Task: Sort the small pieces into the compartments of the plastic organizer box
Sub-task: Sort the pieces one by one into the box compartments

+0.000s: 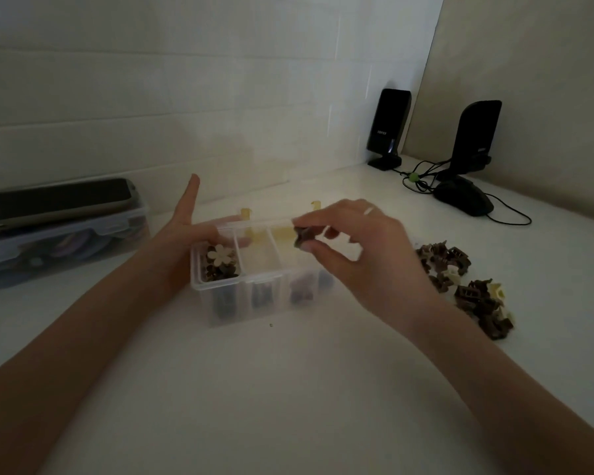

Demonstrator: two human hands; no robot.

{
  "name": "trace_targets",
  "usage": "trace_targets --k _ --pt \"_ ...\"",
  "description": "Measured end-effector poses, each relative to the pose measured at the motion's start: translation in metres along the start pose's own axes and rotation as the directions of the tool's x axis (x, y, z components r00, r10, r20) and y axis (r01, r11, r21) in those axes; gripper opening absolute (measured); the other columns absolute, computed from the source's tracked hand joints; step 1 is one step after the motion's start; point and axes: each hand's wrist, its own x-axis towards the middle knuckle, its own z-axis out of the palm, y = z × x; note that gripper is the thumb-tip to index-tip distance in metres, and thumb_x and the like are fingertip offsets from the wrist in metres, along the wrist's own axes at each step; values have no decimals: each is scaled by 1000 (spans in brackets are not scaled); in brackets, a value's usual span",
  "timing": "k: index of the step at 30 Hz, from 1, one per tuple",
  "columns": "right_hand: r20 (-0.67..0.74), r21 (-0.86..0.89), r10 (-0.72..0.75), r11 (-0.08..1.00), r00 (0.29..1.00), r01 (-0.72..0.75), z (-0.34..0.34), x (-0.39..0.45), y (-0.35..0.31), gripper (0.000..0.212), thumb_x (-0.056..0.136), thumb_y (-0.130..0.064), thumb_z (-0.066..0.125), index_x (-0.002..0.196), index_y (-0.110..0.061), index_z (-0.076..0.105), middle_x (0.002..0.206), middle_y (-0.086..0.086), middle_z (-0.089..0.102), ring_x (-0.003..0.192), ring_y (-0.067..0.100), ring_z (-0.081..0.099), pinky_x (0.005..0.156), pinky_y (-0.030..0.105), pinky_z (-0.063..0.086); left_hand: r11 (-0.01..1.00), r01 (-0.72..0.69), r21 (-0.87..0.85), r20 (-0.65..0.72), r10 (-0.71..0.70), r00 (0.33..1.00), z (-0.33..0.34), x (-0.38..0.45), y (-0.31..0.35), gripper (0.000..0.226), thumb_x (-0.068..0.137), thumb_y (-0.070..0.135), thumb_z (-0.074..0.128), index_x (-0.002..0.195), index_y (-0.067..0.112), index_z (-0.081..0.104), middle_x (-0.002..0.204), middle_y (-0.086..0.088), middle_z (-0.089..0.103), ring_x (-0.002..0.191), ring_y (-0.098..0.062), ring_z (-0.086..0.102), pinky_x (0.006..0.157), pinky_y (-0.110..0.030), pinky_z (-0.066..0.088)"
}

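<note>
Dim shot. Clear plastic organizer box (254, 289) sits mid-counter (288, 389), lid open toward the back wall. Right hand (354, 255) holds one small brown piece (302, 238) in a thumb-and-fingertip grip, closed on it, hovering above the box's right-hand compartments. Left hand (182, 234) rests against the box's left end, fingers spread, grip open and holding nothing, seemingly steadying the box. Leftmost compartment already holds brown pieces with a cream flower piece (219, 254) on top; dark pieces show through the front wall in the other compartments. Unsorted pile (460, 286) of brown and cream pieces lies on the counter right of the box, well apart from it.

Step in hand, judged: dropping the held piece. To do it well: match shape or colour to a compartment first, lower the piece below the rim before releasing so it doesn't bounce over a divider, and keep the left hand bracing the light box. Exact target compartment can't be told.
</note>
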Motion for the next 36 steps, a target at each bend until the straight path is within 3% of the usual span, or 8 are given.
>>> trace_targets --k 3,9,14,18,21,26,31,36 --pt "7 -73 -12 997 1000 12 -1 1 8 30 94 -15 53 121 -24 62 103 -8 70 96 6 56 86 27 44 999 27 -38 2 -27 1000 -2 0 -1 107 61 -12 56 146 47 26 105 -2 74 87 -28 74 57 -24 56" --pt "-214 -167 299 927 930 -337 -51 -6 50 24 94 -18 48 106 -30 64 88 -7 68 66 0 58 61 23 50 999 15 -46 -32 -17 999 -1 3 -3 85 75 -19 36 135 41 39 115 -6 68 85 -31 73 54 -25 55" --pt "-130 -465 546 703 827 -537 -63 -14 69 32 91 -16 53 120 -30 55 113 -1 63 103 20 55 95 47 42 999 25 -43 -35 -27 999 -2 3 -3 80 77 -18 38 135 37 42 115 -7 67 81 -30 74 56 -26 56" --pt "-26 -586 762 513 647 -627 -63 -18 78 42 98 -23 42 139 -30 37 141 5 46 128 29 40 104 49 28 998 40 -54 -46 -42 998 -2 3 -4 79 74 -16 43 135 34 44 115 -9 68 79 -28 74 55 -24 55" --pt "103 -573 818 514 565 -638 -62 -20 83 45 98 -12 40 141 -26 37 146 6 40 131 29 38 109 48 30 998 37 -59 -62 -40 997 0 3 -3 79 73 -17 42 135 32 45 114 -9 67 78 -26 74 55 -24 55" --pt "130 -483 756 613 641 -625 -66 -16 77 33 88 -1 55 114 -20 63 126 8 54 105 24 53 85 29 42 997 43 -72 -93 -49 994 0 1 -1 78 74 -17 39 133 32 47 109 -7 69 78 -25 74 54 -24 55" --pt "126 -330 729 670 672 -665 -69 -17 77 14 81 -8 67 91 -19 67 97 5 65 79 15 56 54 17 35 997 27 -79 -179 -41 983 -5 3 3 73 74 -17 40 132 28 47 102 -6 67 66 -16 73 48 -20 52" --pt "206 -306 712 699 672 -647 -63 -15 76 19 78 -2 63 90 -17 62 99 5 62 79 15 54 63 21 40 991 43 -124 -205 -68 976 -12 7 1 71 72 -16 38 128 27 48 92 -6 74 69 -22 74 50 -23 54"
